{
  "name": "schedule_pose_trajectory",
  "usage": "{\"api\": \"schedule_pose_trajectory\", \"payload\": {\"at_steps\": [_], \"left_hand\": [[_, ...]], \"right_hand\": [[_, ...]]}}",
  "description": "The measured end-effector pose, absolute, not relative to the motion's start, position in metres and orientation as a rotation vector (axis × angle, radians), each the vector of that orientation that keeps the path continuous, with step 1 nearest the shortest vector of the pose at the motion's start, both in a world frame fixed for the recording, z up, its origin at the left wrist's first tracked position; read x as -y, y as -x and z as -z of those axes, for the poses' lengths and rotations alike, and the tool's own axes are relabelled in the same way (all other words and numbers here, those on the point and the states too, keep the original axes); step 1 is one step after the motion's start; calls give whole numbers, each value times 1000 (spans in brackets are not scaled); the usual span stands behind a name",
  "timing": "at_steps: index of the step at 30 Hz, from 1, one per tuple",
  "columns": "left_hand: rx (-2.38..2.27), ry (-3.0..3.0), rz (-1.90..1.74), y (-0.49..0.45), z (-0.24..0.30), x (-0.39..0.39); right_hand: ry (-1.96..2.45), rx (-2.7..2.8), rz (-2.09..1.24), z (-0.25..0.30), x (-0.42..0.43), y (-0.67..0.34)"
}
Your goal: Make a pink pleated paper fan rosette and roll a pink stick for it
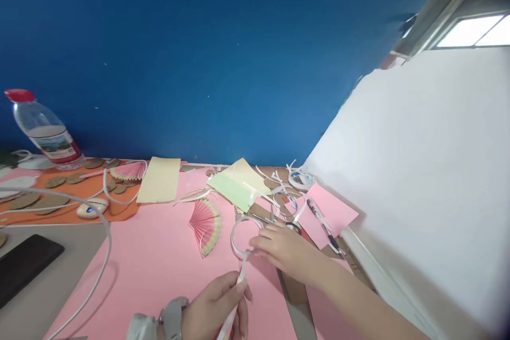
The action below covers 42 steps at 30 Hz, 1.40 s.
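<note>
A thin, nearly used-up roll of white tape [232, 238] is held over the pink sheet [159, 260]. My right hand [281, 247] grips the right side of this ring with bent fingers. From the roll's lower edge a white strip [244, 263] runs down to my left hand [223, 300], which pinches it between thumb and fingers. Its lower end comes out below the fingers, partly hidden. To the left of the roll lies a pink pleated paper fan [205, 226] with a yellow-green rim.
Coloured paper [239, 186], tape rolls [302, 179], scraps and a pen [322, 226] lie behind and right. At left are a phone [27, 263], a white mouse [92, 207], a bottle [48, 133] and round wooden slices [50, 203]. A white cable [105, 255] arches over the left side.
</note>
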State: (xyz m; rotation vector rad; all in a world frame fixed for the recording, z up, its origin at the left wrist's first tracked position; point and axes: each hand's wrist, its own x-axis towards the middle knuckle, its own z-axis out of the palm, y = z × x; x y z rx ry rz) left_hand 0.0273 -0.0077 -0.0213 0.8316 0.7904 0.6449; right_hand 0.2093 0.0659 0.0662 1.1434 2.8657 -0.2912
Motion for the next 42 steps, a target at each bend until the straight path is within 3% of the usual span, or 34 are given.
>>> {"api": "schedule_pose_trajectory", "payload": {"at_steps": [5,11,19,28,42], "left_hand": [[-798,-824,-697,-31,24,9],[-808,-865,-725,-31,18,11],[-874,-850,-810,-38,10,5],[-889,-843,-811,-60,13,-4],[-900,-747,-758,-29,28,17]], "right_hand": [[-1633,-2612,634,-88,-54,-267],[-1953,-2333,692,-65,-27,-334],[-1926,-2405,1060,-74,-40,-338],[-2816,-2248,1001,-56,-80,-366],[-3281,-1864,1440,-69,-71,-377]]}}
